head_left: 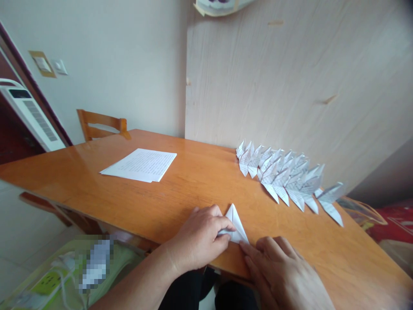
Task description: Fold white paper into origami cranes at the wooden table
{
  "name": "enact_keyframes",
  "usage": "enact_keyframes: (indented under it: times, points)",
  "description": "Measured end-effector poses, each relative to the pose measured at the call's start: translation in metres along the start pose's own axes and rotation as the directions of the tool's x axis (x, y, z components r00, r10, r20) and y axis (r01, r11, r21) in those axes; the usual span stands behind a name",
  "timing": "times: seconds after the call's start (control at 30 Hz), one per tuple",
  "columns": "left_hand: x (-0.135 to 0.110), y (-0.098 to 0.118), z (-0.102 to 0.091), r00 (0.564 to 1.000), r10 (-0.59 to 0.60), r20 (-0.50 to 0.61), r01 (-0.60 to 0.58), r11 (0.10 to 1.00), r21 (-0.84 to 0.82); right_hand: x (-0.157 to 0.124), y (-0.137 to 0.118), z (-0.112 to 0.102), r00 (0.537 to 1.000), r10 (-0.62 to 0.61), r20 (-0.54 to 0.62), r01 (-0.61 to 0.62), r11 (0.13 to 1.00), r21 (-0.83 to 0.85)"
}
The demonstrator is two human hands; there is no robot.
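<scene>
A small white folded paper piece (235, 221) with a pointed top lies near the front edge of the orange wooden table (193, 185). My left hand (198, 239) rests on its left side, fingers curled and pinching a flap. My right hand (280, 269) lies flat on the table with fingertips pressing the paper's lower right corner. A row of several finished folded paper shapes (284, 178), made from printed sheets, lies along the back right of the table.
A stack of printed sheets (140, 164) lies at the table's left middle. A wooden chair (101, 124) stands behind the table. A plywood board (290, 77) leans against the wall. A green box (64, 275) sits low on the left.
</scene>
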State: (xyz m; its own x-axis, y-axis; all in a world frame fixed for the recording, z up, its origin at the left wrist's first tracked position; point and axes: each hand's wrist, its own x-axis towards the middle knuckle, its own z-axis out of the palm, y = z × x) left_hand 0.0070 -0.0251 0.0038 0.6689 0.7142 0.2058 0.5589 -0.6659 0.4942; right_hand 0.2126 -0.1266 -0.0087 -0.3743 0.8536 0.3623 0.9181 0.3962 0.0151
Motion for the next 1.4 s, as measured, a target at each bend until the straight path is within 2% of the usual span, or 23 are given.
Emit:
enact_keyframes:
  times: [0.1,0.6,0.67,0.8,0.97,1.17,1.4]
  points:
    - [0.000,0.000,0.001,1.000,0.001,-0.006,-0.001,1.000,-0.002,-0.004,0.003,0.004,1.000,-0.001,-0.009,0.001,1.000,0.014]
    - [0.000,0.000,-0.001,1.000,-0.022,0.020,0.023,0.999,-0.028,-0.013,0.009,0.014,0.974,-0.012,-0.228,0.036,0.994,0.102]
    - [0.000,0.000,-0.001,1.000,-0.020,0.024,0.021,0.999,-0.028,-0.015,0.009,0.016,0.970,0.016,-0.243,0.019,0.990,0.143]
    - [0.001,0.000,-0.002,0.999,-0.018,0.034,0.019,1.000,-0.024,-0.014,0.007,0.015,0.971,0.086,-0.224,-0.043,0.981,0.191]
    - [0.002,0.001,-0.003,0.999,-0.021,0.047,0.021,1.000,-0.013,-0.007,0.001,0.011,0.975,0.034,-0.221,-0.004,0.991,0.134]
    - [0.001,0.002,-0.002,0.999,-0.043,0.028,0.043,0.999,-0.013,0.000,-0.009,0.015,0.993,0.076,-0.091,-0.061,0.986,0.157]
    - [0.002,0.009,0.001,0.993,-0.115,-0.004,0.115,0.993,-0.013,0.000,-0.005,0.026,0.983,0.035,-0.181,-0.012,0.992,0.128]
